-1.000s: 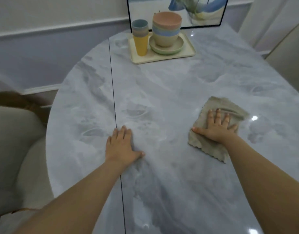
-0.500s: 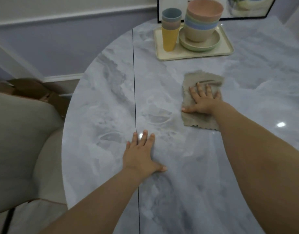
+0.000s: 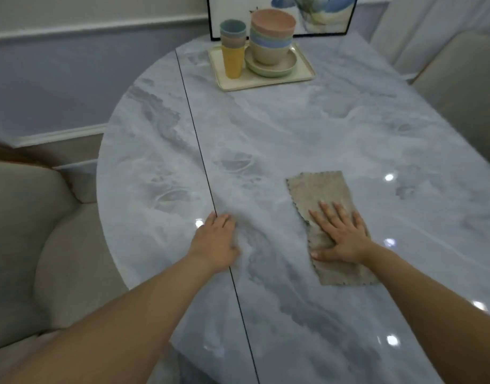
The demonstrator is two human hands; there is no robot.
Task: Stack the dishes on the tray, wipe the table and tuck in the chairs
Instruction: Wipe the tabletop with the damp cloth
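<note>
My right hand (image 3: 340, 234) presses flat, fingers spread, on a beige cloth (image 3: 318, 189) that lies stretched out on the grey marble table (image 3: 293, 128). My left hand (image 3: 214, 242) rests flat on the table beside the dark seam, holding nothing. At the far end stands a cream tray (image 3: 302, 73) with a stack of pastel cups (image 3: 232, 48) and a stack of bowls (image 3: 271, 37) sitting on plates (image 3: 288, 63).
A cream chair (image 3: 30, 231) stands at the table's left edge and another chair (image 3: 465, 87) at the far right. A framed picture (image 3: 321, 15) leans on the wall behind the tray. Faint ring marks show on the tabletop near the seam.
My right hand has dragged the cloth back from near the tray toward me and to the right; the cloth now lies longer and flatter. My left hand stayed flat on the table.
</note>
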